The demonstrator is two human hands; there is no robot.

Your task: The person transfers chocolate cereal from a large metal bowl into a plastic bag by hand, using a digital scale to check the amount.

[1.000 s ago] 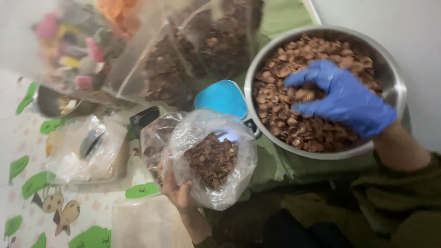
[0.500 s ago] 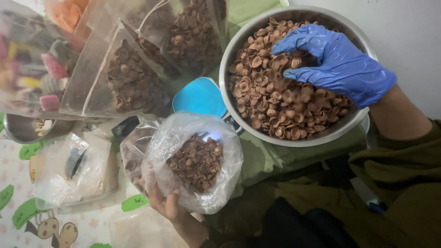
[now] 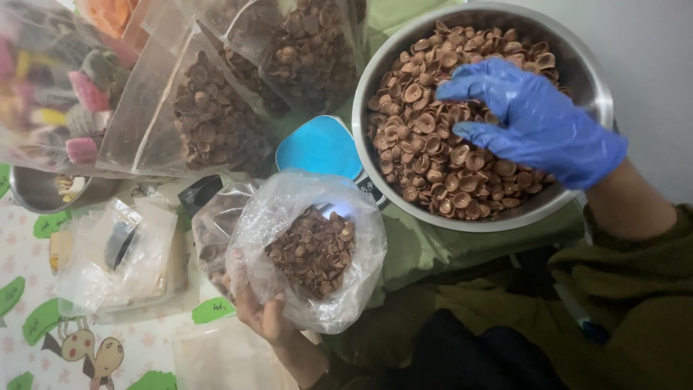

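Note:
My left hand (image 3: 266,318) is bare and grips an open clear plastic bag (image 3: 307,245) from below; the bag is partly filled with small brown spiral-shaped snacks. My right hand (image 3: 538,119) wears a blue glove and rests with spread, curled fingers on a heap of the same brown spirals in a large steel bowl (image 3: 586,68) at the upper right. I cannot tell whether the gloved fingers hold any pieces.
Sealed clear bags of brown spirals (image 3: 209,115) lie at the upper left, beside a bag of coloured sweets (image 3: 58,87). A blue-topped scale (image 3: 321,148) sits between bag and bowl. A small steel cup (image 3: 36,191) and flat clear bags (image 3: 119,253) lie on the patterned mat.
The view has shifted, so the bowl and bag sit lower and more central. My gloved hand has slid from the bowl's upper part toward its right side, staying on the snacks.

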